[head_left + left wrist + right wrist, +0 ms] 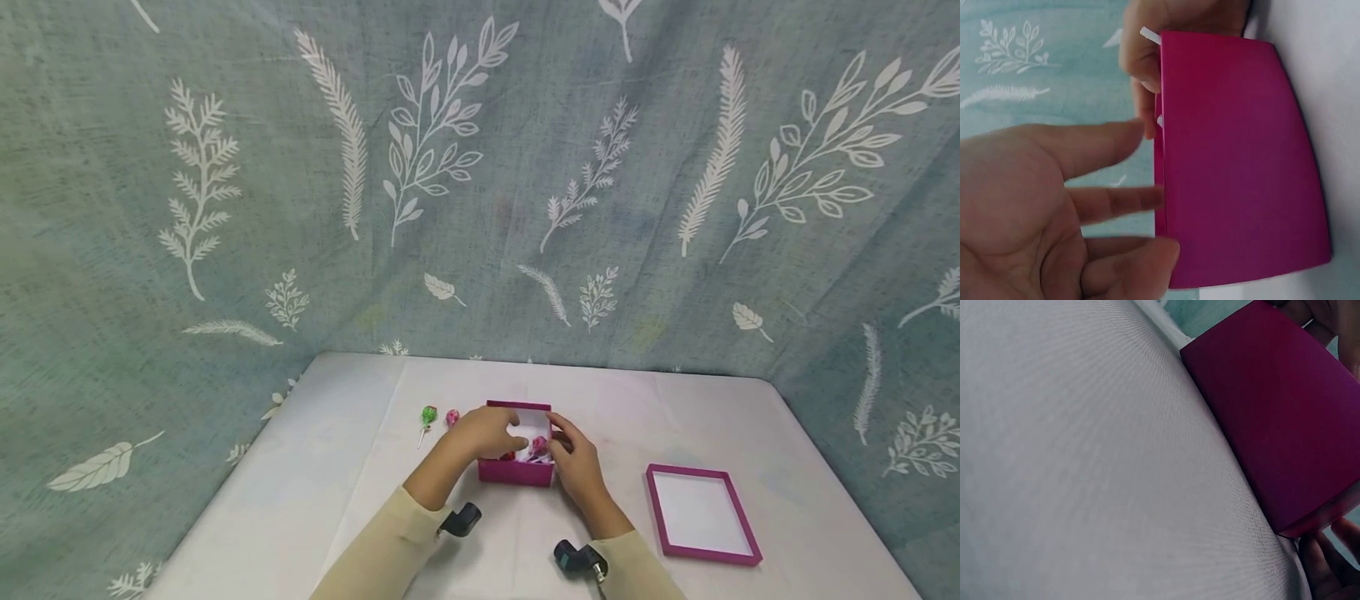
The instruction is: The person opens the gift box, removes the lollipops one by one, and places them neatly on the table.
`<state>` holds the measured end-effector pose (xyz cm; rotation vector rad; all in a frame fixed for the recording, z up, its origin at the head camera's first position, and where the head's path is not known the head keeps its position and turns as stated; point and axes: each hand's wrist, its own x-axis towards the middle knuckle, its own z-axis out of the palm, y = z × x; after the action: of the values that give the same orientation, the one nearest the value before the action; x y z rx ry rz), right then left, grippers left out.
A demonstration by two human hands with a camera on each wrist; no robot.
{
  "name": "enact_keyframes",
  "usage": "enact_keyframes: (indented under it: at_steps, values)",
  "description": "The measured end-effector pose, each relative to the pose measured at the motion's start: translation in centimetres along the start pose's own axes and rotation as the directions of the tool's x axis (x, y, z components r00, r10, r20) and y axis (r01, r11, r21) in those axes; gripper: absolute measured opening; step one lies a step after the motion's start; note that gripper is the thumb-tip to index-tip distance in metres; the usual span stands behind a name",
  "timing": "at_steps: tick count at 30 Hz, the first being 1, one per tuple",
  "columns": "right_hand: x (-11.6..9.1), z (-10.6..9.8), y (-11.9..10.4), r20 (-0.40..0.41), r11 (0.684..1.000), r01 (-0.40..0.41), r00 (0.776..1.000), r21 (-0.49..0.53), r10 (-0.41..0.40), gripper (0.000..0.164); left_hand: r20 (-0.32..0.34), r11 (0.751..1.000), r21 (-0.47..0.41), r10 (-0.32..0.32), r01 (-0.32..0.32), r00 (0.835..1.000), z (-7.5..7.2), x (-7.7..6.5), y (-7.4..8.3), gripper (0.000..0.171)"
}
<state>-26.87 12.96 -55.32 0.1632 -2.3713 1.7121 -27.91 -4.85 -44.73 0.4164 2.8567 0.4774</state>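
A magenta box (pixel 515 473) with a white inside stands uncovered on the table, with several wrapped lollipops (pixel 538 446) in it. My left hand (pixel 483 432) reaches over its left side, thumb and fingers spread apart with nothing seen between them. In the left wrist view the fingers of that left hand (pixel 1085 212) are at the box's rim. At the right wall, my right hand (pixel 579 467) grips the box, its fingers against the outside in the right wrist view. A white lollipop stick (pixel 1150 35) pokes above the rim near the right hand.
A green-wrapped lollipop (pixel 428 415) and a pink one (pixel 452 417) lie on the white-covered table (pixel 360 500), left of the box. On the right lies the magenta-edged lid (pixel 705 512), its white inside facing up. A leaf-patterned cloth (pixel 480 208) hangs behind.
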Motion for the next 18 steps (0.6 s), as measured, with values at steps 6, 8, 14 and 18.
enact_keyframes:
  at_steps: [6,8,14,18]
  values:
    - [-0.02,0.11,-0.07,0.006,1.000,0.003,1.000,0.010,-0.003,0.049,0.009,0.999,-0.009,-0.034,0.034,0.999,0.32,-0.15,0.32,0.052]
    - [-0.04,0.12,-0.09,0.003,1.000,0.006,1.000,0.011,-0.006,0.049,0.006,0.999,-0.012,-0.033,0.033,0.999,0.41,-0.17,0.48,0.052]
    - [0.02,-0.04,0.06,-0.010,1.000,0.024,1.000,0.007,-0.024,0.049,-0.002,0.998,0.060,-0.036,0.036,0.999,0.50,0.27,0.88,0.051]
    - [0.06,-0.13,0.05,-0.004,1.000,0.014,1.000,0.009,-0.014,0.048,0.013,0.996,0.076,-0.048,0.047,0.999,0.64,0.78,0.99,0.050]
